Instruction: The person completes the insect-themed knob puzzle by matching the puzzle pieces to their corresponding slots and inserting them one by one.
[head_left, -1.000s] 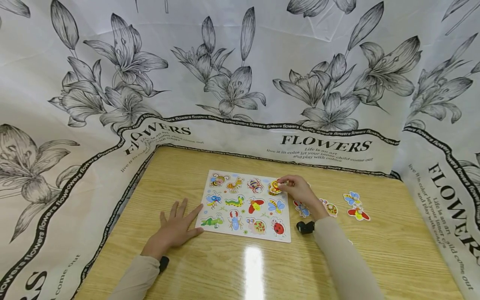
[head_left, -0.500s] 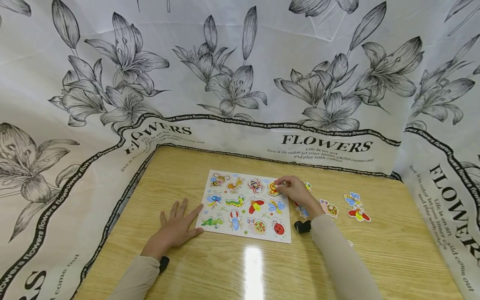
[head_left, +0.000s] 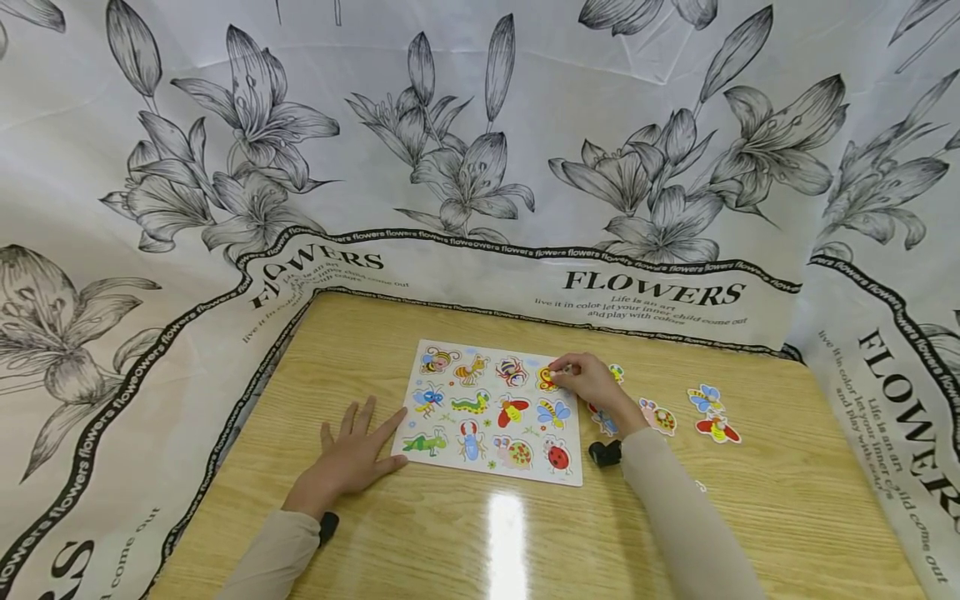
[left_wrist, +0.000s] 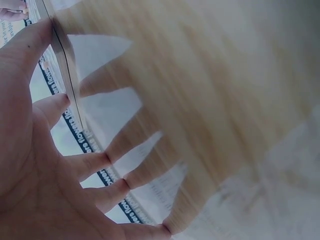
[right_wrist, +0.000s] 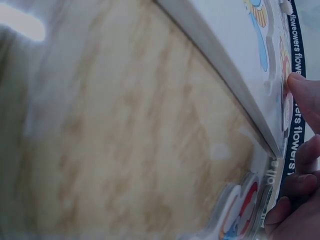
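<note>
A white puzzle board [head_left: 491,477] printed with several colourful insects lies on the table. At its upper right corner my right hand [head_left: 592,382] pinches a yellow and red butterfly puzzle piece [head_left: 546,379], which sits at the butterfly picture; the hand covers part of it. In the right wrist view the thumb [right_wrist: 299,84] is right at the piece by the board's edge. My left hand [head_left: 348,458] rests with spread fingers on the table, thumb and index finger at the board's left edge. The left wrist view shows these fingers [left_wrist: 47,107] touching the shiny tabletop.
Right of the board lie loose insect pieces: a snail-like piece [head_left: 658,417], a blue-winged bee [head_left: 705,398], a red-winged bug [head_left: 717,428], and others partly hidden by the right arm. A flower-print curtain [head_left: 450,275] stands around the wooden table [head_left: 420,533].
The right hand has shifted slightly, and the butterfly piece has settled lower onto the butterfly picture at the board's corner. The left hand has stayed in place.
</note>
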